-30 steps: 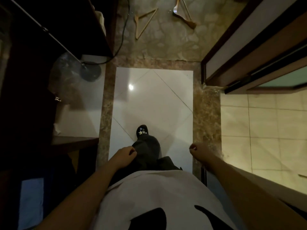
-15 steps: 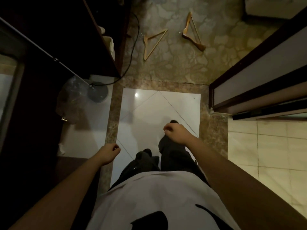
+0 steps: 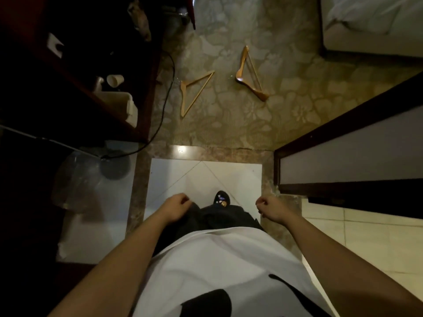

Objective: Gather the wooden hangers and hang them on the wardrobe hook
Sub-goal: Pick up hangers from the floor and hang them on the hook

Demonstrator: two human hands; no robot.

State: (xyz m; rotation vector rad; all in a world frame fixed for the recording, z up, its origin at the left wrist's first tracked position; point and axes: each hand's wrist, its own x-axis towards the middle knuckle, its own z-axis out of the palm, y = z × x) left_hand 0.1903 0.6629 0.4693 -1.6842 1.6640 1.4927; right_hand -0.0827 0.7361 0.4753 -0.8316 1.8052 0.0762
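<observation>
Person's left hand and right hand hang empty, fingers loosely curled; pale triangular wooden hanger lies near thin black cable, which a careless grab could snag.

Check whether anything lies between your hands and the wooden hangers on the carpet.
Nothing visible does. From the empty left hand and right hand to the left hanger and right hanger there is only bare white tile, then patterned carpet. A black cable runs left of them, off the path.
</observation>
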